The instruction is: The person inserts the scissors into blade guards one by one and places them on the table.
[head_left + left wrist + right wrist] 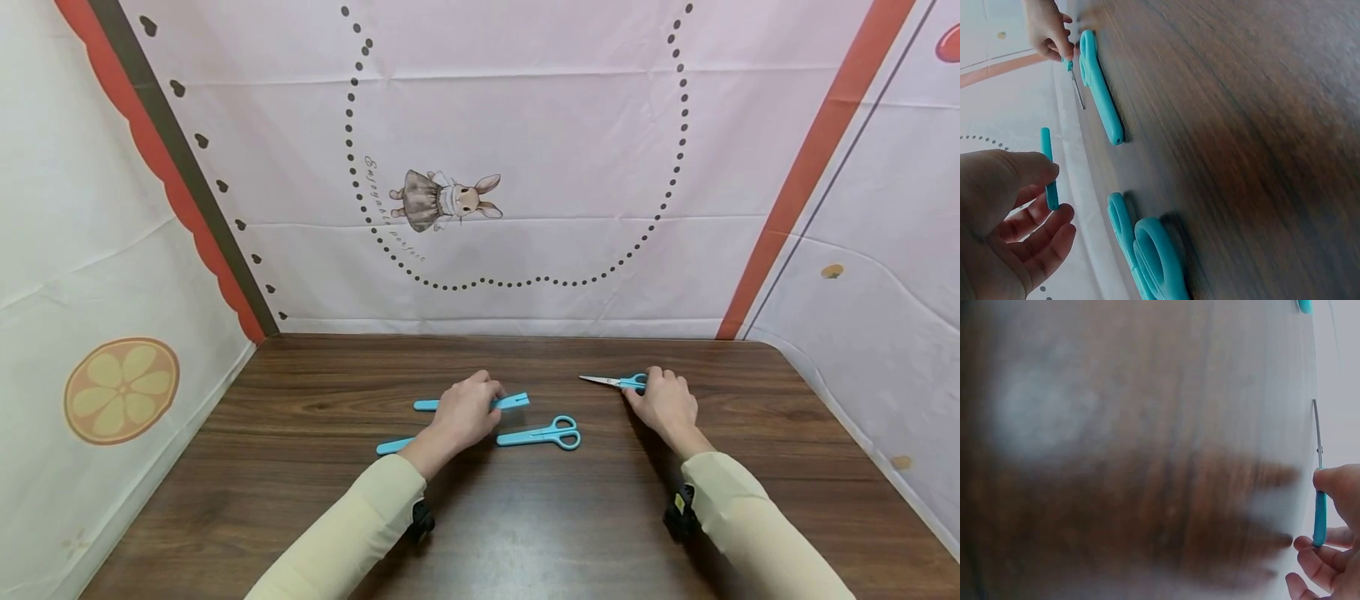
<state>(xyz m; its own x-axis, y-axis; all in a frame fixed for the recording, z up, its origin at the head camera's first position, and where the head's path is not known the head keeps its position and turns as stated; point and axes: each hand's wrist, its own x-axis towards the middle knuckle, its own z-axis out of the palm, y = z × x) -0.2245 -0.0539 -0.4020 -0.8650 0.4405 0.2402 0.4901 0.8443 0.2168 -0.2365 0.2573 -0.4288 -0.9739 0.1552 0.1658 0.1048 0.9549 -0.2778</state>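
My left hand (465, 410) pinches a light-blue scissors cover (513, 402) between thumb and fingers; its slotted end points right. In the left wrist view the cover (1049, 169) shows edge-on, held above the table. My right hand (666, 403) grips the blue handles of a pair of scissors (632, 382), whose bare metal blades (598, 380) point left toward the cover. The right wrist view shows the thumb on the handle (1320, 515), with fingers beneath it. A gap separates blade tip and cover.
Sheathed blue scissors (525, 437) lie on the brown wooden table (570, 533) between the hands. A second sheathed pair (1160, 256) lies below my left hand, its cover tip (393, 447) showing beside the wrist. A patterned cloth (585, 183) hangs behind the table.
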